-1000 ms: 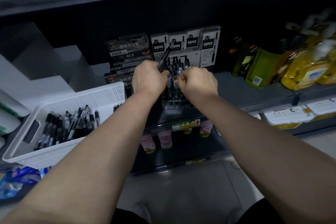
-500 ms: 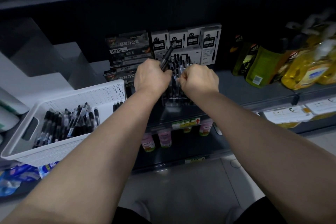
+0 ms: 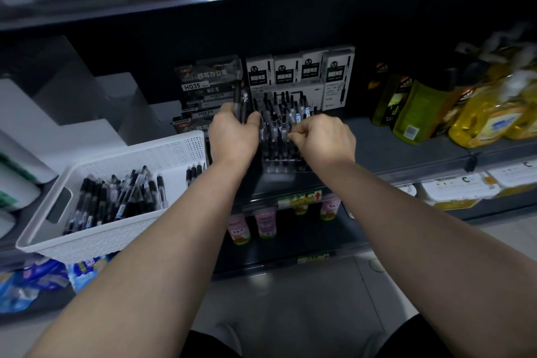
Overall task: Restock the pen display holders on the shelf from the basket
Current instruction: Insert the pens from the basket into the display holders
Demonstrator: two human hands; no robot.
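A clear pen display holder [image 3: 283, 161] stands on the dark shelf, packed with several upright black pens [image 3: 286, 112]. My left hand [image 3: 232, 136] is at the holder's left side and grips a small bunch of black pens [image 3: 240, 103] that point up. My right hand [image 3: 325, 136] is at the holder's right side, fingers curled and pinching a pen in the rack. A white perforated basket [image 3: 96, 238] sits to the left on the shelf, with several loose black pens [image 3: 116, 200] lying in it.
Boxed pen packs [image 3: 299, 71] and dark HQ35 packs [image 3: 209, 84] line the shelf behind the holder. Yellow and green bottles [image 3: 479, 113] stand to the right. White boxes [image 3: 72, 125] sit at the left. Small pink bottles [image 3: 266, 222] fill the shelf below.
My left hand has shifted left, away from my right hand, and its pens now stand more upright. My right hand stays at the rack.
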